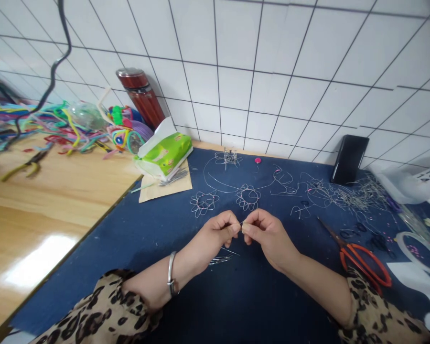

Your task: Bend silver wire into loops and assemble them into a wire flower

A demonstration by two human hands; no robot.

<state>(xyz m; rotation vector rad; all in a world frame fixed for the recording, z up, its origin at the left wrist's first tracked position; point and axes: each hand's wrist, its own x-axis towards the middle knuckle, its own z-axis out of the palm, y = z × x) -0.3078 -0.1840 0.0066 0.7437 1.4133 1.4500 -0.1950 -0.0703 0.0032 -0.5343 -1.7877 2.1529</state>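
Note:
My left hand (220, 231) and my right hand (264, 233) meet fingertip to fingertip above a dark blue cloth (146, 248). Both are closed in a pinch on a short piece of thin wire (241, 223) between them. A small bundle of cut wires (220, 258) lies on the cloth just below my left hand. Two finished wire flowers lie beyond the hands, one (203, 202) to the left and one (248, 197) straight ahead. A silver bangle (171, 274) sits on my left wrist.
Orange-handled scissors (361, 260) lie to the right. A heap of loose wire (347, 193) and a black phone (349, 159) stand at the back right. A green tissue pack (165, 154), a red flask (142, 95) and coloured pipe cleaners (57, 126) sit at the back left.

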